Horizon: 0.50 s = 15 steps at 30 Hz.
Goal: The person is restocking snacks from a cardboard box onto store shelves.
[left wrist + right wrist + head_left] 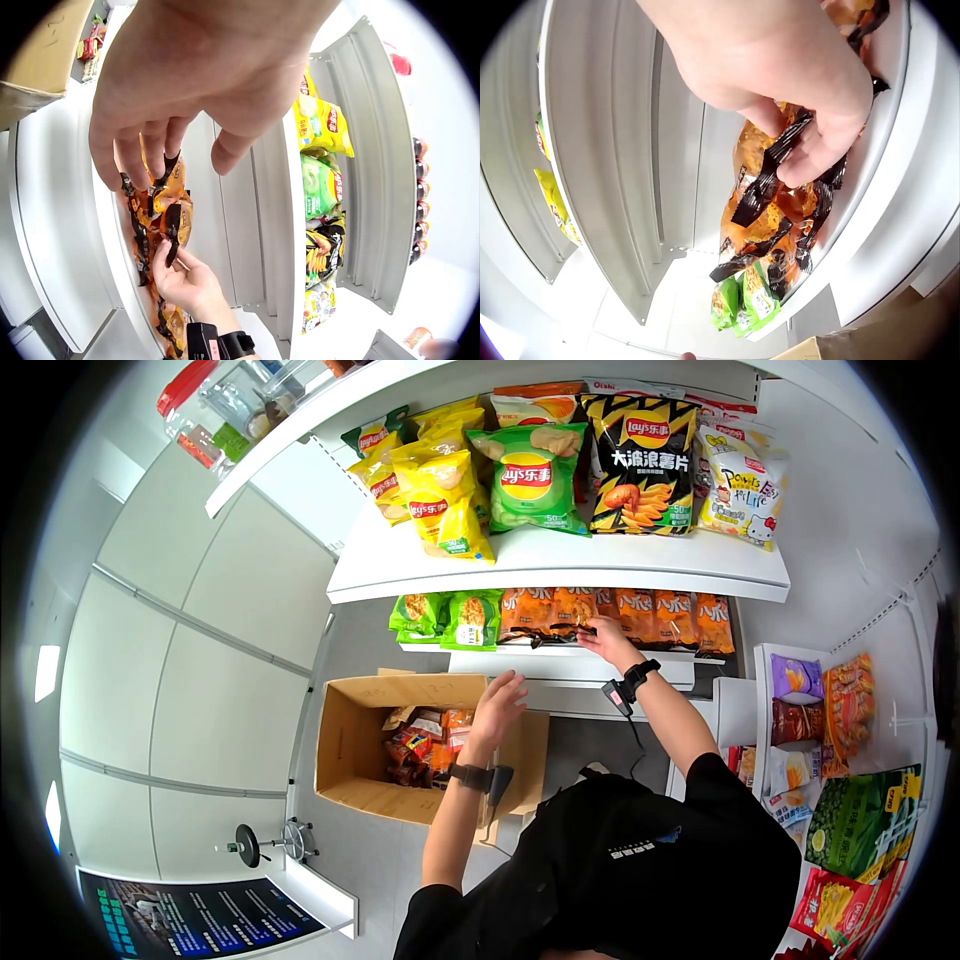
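Observation:
On the lower shelf stands a row of orange snack bags (pixel 637 615) with black crimped edges. The right hand (pixel 608 642) pinches the black edge of one orange bag (pixel 759 196), thumb against fingers, in the right wrist view. Over the carton's right side, the left hand (pixel 498 710) is raised with fingers spread, holding nothing. In the left wrist view the left hand (pixel 199 82) hangs in front of the same row, and the right hand (pixel 187 285) is at a black bag edge. Green bags (pixel 472 618) stand left of the orange ones.
A cardboard box (pixel 350 745) with loose snack packs (pixel 415 745) stands open below the shelf, to the left. The upper shelf (pixel 560 565) holds yellow, green and black chip bags. A side rack (pixel 760 700) with more snacks is at the right.

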### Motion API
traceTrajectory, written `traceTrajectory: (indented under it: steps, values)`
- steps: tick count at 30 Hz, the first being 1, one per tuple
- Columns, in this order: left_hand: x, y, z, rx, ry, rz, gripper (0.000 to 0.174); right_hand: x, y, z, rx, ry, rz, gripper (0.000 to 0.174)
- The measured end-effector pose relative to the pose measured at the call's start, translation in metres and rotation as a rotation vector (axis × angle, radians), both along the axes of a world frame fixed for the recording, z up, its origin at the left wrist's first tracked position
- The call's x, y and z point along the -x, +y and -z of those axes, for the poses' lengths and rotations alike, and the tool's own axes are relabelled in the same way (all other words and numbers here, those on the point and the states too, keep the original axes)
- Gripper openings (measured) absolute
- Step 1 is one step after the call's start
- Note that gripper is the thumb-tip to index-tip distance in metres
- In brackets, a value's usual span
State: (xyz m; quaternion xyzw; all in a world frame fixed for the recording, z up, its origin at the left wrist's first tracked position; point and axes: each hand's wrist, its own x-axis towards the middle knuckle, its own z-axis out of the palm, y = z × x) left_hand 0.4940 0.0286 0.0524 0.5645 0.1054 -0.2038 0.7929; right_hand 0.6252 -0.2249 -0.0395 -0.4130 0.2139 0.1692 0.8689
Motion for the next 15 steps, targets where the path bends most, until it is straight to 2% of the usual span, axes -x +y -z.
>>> traceTrajectory:
  steps: [9, 15]
  values:
    - [-0.008, -0.007, -0.003, -0.021, 0.019, 0.041, 0.054, 0.007, -0.002, -0.004, 0.167, 0.068, -0.005, 0.021]
    - [-0.010, -0.011, 0.001, -0.014, 0.023, 0.065, 0.052, 0.000, -0.005, 0.006, 0.123, 0.024, 0.007, 0.023]
